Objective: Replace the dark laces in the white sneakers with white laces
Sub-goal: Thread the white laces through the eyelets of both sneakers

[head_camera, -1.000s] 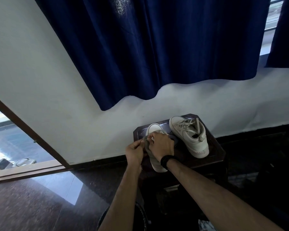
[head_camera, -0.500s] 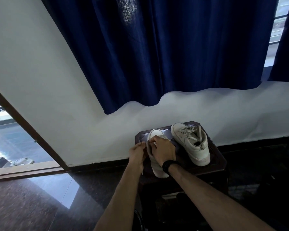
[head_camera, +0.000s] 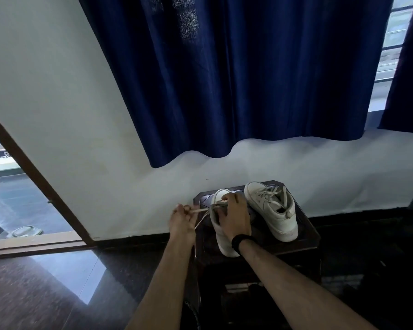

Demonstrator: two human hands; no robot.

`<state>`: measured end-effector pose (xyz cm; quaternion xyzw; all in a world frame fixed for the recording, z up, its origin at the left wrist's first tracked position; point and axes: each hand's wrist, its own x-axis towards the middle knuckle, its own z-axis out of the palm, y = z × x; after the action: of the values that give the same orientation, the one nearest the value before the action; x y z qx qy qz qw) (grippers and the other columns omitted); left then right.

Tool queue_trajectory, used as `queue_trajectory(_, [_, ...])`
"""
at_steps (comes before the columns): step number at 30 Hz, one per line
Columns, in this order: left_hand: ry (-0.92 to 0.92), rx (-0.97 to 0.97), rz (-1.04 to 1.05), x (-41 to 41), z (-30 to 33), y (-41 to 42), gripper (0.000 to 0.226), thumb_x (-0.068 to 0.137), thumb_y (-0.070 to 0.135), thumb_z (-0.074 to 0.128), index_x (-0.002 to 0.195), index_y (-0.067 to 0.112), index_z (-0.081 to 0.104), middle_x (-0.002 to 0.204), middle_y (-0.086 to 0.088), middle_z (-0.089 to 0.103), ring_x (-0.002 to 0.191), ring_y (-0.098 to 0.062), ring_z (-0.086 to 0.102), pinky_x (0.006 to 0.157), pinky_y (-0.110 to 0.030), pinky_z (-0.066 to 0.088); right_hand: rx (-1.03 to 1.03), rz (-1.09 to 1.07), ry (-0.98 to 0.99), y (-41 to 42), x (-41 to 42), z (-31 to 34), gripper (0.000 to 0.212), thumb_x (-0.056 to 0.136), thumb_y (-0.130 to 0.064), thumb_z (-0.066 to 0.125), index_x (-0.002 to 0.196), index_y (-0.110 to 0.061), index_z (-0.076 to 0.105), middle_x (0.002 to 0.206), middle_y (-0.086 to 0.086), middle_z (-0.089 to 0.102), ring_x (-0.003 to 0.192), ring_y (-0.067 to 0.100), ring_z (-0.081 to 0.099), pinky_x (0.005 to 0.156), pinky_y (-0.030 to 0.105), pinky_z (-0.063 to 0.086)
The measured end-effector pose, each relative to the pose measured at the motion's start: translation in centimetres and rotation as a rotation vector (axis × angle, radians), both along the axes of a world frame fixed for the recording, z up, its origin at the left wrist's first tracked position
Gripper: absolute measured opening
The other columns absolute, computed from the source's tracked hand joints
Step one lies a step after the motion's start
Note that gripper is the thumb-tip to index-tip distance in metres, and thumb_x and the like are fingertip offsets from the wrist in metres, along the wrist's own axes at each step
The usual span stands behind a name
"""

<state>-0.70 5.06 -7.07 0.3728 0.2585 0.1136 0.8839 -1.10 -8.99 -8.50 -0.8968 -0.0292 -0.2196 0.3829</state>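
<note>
Item: left sneaker on stool, pinned by our right hand, fingers curled over its tongue. Our left hand pinches a pale lace, pulled sideways. Risk: uneven tension dragging the sneaker off; second sneaker just beside.

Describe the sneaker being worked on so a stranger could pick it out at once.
Below the blue curtain, a dark wooden stool holds two white sneakers. The one meant is the left sneaker, under the right hand. Unlike the laced right sneaker, a lace runs sideways from it to the left hand.
</note>
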Motion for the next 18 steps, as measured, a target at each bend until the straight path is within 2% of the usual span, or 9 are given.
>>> queue_trajectory(1, [0.027,0.103,-0.011,-0.3,0.1,0.7,0.028,0.105,0.014,0.040,0.078,0.013,0.045,0.065,-0.002,0.042,0.040,-0.009,0.044,0.051,-0.023,0.043,0.004,-0.013,-0.012,0.1,-0.1,-0.1,0.029,0.081,-0.016,0.064,0.108,-0.014,0.053,0.115,0.002,0.049,0.105,0.023,0.053,0.081,0.027,0.044])
queue_trajectory(3, [0.115,0.555,-0.147,-1.0,-0.1,1.7,0.028,0.101,0.017,0.049,0.072,0.015,0.049,0.061,0.001,0.040,0.046,-0.010,0.035,0.045,-0.022,0.032,0.001,-0.021,-0.026,0.3,-0.1,-0.1,0.034,0.079,-0.011,0.065,0.111,-0.014,0.053,0.116,0.003,0.048,0.107,0.024,0.052,0.083,0.026,0.043])
queue_trajectory(6, [0.107,1.322,-0.460,-2.0,-0.8,1.6,0.033,0.092,0.039,0.062,0.068,0.015,0.063,0.061,0.003,0.058,0.061,-0.013,0.054,0.057,-0.027,0.041,0.028,-0.025,-0.025,0.3,-0.2,0.0,0.037,0.078,-0.007,0.062,0.113,-0.015,0.052,0.116,0.003,0.048,0.109,0.024,0.051,0.082,0.028,0.044])
queue_trajectory(8, [0.088,1.466,-0.483,-2.1,-0.9,1.0,0.035,0.089,0.050,0.063,0.074,0.020,0.068,0.066,0.002,0.066,0.069,-0.012,0.063,0.062,-0.027,0.045,-0.010,-0.073,-0.055,0.3,-0.7,0.3,0.032,0.076,-0.009,0.061,0.106,-0.016,0.055,0.110,0.003,0.051,0.105,0.025,0.052,0.078,0.032,0.046])
queue_trajectory(11, [0.104,1.403,-0.345,-2.4,-0.5,0.0,0.025,0.085,0.046,0.068,0.078,0.022,0.074,0.064,0.003,0.066,0.068,-0.012,0.064,0.061,-0.026,0.047,-0.072,-0.237,-0.076,0.0,-1.1,0.0,0.033,0.067,-0.011,0.063,0.099,-0.018,0.058,0.101,0.004,0.056,0.097,0.029,0.052,0.081,0.041,0.044])
queue_trajectory(12, [0.069,1.273,-0.298,-2.5,-0.2,-0.1,0.018,0.086,0.035,0.069,0.077,0.021,0.075,0.065,0.005,0.067,0.070,-0.012,0.065,0.063,-0.026,0.049,-0.015,-0.284,-0.030,-0.2,-1.0,-0.2,0.033,0.069,-0.009,0.062,0.100,-0.017,0.058,0.103,0.006,0.057,0.100,0.031,0.052,0.084,0.042,0.043])
queue_trajectory(14, [0.009,0.825,-0.158,-3.3,0.6,-0.3,0.018,0.090,0.015,0.062,0.075,0.018,0.071,0.071,0.007,0.067,0.071,-0.011,0.062,0.064,-0.024,0.047,0.192,-0.306,0.079,-0.3,-0.6,-0.8,0.025,0.080,-0.007,0.059,0.104,-0.013,0.056,0.110,0.010,0.057,0.108,0.033,0.053,0.088,0.043,0.044])
queue_trajectory(16, [-0.022,0.440,-0.014,-3.7,1.2,0.5,0.025,0.095,0.011,0.053,0.073,0.016,0.063,0.078,0.000,0.063,0.074,-0.015,0.054,0.064,-0.026,0.038,0.375,-0.301,0.149,-0.1,-0.4,-1.2,0.014,0.086,-0.010,0.055,0.099,-0.015,0.054,0.108,0.010,0.060,0.106,0.034,0.058,0.085,0.043,0.049])
queue_trajectory(18, [-0.076,0.212,0.022,-3.9,1.8,1.5,0.027,0.097,0.012,0.044,0.072,0.017,0.053,0.088,-0.008,0.068,0.079,-0.016,0.057,0.066,-0.029,0.035,0.468,-0.321,0.171,0.1,-0.5,-0.9,0.008,0.086,-0.011,0.055,0.089,-0.018,0.052,0.099,0.011,0.064,0.096,0.035,0.063,0.079,0.042,0.053])
